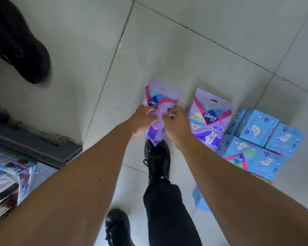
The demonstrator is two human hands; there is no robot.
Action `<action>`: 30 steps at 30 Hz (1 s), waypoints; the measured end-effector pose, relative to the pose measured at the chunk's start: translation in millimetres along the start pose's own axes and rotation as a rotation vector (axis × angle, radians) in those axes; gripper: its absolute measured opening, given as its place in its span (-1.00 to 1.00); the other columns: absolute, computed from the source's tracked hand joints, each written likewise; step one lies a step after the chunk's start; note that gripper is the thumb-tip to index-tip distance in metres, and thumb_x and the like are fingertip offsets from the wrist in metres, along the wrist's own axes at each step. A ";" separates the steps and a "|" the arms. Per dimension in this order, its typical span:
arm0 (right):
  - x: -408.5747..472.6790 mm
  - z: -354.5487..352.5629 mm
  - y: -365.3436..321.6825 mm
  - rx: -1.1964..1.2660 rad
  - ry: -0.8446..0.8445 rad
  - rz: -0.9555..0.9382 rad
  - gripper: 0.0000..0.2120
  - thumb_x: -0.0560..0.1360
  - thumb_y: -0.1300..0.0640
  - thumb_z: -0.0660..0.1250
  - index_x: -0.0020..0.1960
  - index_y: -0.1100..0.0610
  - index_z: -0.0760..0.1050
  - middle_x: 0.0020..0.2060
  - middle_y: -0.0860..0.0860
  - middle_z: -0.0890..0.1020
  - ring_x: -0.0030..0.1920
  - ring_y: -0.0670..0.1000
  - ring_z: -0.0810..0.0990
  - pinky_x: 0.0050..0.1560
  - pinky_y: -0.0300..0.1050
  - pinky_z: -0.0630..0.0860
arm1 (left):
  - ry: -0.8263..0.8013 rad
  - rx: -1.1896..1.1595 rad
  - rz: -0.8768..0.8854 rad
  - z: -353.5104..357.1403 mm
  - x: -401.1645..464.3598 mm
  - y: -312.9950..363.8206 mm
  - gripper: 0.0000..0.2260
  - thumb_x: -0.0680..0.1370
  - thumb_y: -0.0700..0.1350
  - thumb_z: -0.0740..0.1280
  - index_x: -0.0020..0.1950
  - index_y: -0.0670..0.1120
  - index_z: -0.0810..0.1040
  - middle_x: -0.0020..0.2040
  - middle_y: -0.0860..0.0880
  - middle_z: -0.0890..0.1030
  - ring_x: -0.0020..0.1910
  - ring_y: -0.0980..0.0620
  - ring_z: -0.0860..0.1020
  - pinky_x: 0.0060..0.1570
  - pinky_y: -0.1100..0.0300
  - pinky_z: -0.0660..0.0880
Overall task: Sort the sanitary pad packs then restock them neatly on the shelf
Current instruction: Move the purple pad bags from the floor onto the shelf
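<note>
A crumpled purple Libresse pad pack is held above the tiled floor. My left hand grips its left side and my right hand pinches its right side, both with curled fingers. A second purple Libresse pack lies flat on the floor just right of my right hand. Several blue pad packs are grouped on the floor further right. The shelf's dark base runs along the lower left.
My black shoe and trouser leg stand directly under the held pack, my other shoe behind it. Another person's black shoe is at the upper left. Boxed goods fill the low shelf. One blue pack lies by my leg.
</note>
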State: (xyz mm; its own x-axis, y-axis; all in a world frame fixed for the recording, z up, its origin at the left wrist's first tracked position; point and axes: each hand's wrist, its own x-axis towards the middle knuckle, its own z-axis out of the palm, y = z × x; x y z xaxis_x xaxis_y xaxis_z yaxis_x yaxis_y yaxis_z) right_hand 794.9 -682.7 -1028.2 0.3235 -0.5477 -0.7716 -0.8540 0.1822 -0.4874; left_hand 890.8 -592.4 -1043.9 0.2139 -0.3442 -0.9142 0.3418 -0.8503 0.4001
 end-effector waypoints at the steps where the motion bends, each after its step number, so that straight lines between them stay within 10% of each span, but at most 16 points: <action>1: -4.8 0.7 -8.6 -0.023 -0.011 -0.013 -0.86 0.56 0.16 0.31 0.02 0.18 0.37 -0.20 -0.01 0.46 -0.12 0.05 0.45 -0.16 -0.22 0.28 | -0.029 -0.063 0.006 2.7 -9.0 4.6 -0.58 0.62 -0.11 0.29 0.47 0.01 0.33 0.42 -0.03 0.38 0.25 0.07 0.43 -0.08 0.42 0.43; 6: -22.3 -3.6 -20.2 -0.074 0.093 -0.104 -0.81 0.55 0.22 0.29 0.11 0.25 0.37 -0.12 0.03 0.47 -0.13 0.04 0.43 -0.21 -0.27 0.23 | -0.019 -0.203 0.111 0.7 -42.0 4.2 -0.59 0.60 -0.28 0.23 0.43 0.00 0.39 0.25 0.06 0.48 0.20 0.12 0.45 -0.02 0.45 0.38; 12: -73.8 -17.3 -37.0 0.119 0.064 -0.149 -0.88 0.50 0.21 0.27 -0.11 0.08 0.32 -0.28 -0.06 0.38 -0.28 -0.04 0.36 -0.19 -0.12 0.35 | 0.320 -0.210 0.133 -34.6 -100.1 -16.5 -0.28 0.53 0.01 0.41 0.57 -0.01 0.09 0.33 0.04 0.38 0.24 0.06 0.44 0.18 0.14 0.40; 16: -128.6 -33.3 -67.2 0.213 0.034 -0.178 -0.91 0.47 0.18 0.25 -0.05 0.05 0.39 -0.27 -0.07 0.50 -0.28 -0.05 0.47 -0.21 -0.09 0.44 | 0.204 -0.368 0.100 -61.2 -159.5 -31.0 -0.50 0.47 -0.03 0.49 0.36 -0.05 0.43 0.07 0.01 0.65 -0.05 0.09 0.64 -0.13 0.23 0.52; 21: -224.3 -44.3 -97.7 0.182 -0.063 -0.312 -0.75 0.41 0.02 0.38 0.00 -0.20 0.37 -0.08 0.01 0.66 -0.03 0.11 0.64 0.15 0.15 0.56 | 0.260 -0.610 0.276 -79.8 -258.7 -40.2 -0.61 0.42 -0.18 0.53 0.17 -0.08 0.47 0.10 -0.06 0.65 0.04 -0.04 0.65 0.01 0.05 0.60; 30: -360.9 -23.2 -185.9 0.179 -0.174 -0.587 -0.60 0.52 0.22 0.39 0.25 0.07 0.29 -0.02 -0.03 0.64 -0.20 -0.20 0.66 -0.27 -0.33 0.54 | 0.629 -0.758 0.539 -110.6 -429.9 -45.7 -0.62 0.46 -0.20 0.50 0.17 -0.03 0.40 0.05 -0.01 0.68 -0.02 0.02 0.68 -0.01 -0.01 0.62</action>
State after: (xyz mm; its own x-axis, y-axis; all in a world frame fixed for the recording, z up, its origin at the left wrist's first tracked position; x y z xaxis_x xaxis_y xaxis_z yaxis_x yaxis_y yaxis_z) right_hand 827.4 -537.9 -649.6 0.7910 -0.4603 -0.4030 -0.4380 0.0340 -0.8983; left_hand 884.4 -361.5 -662.1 0.8525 -0.1495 -0.5009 0.4881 -0.1150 0.8652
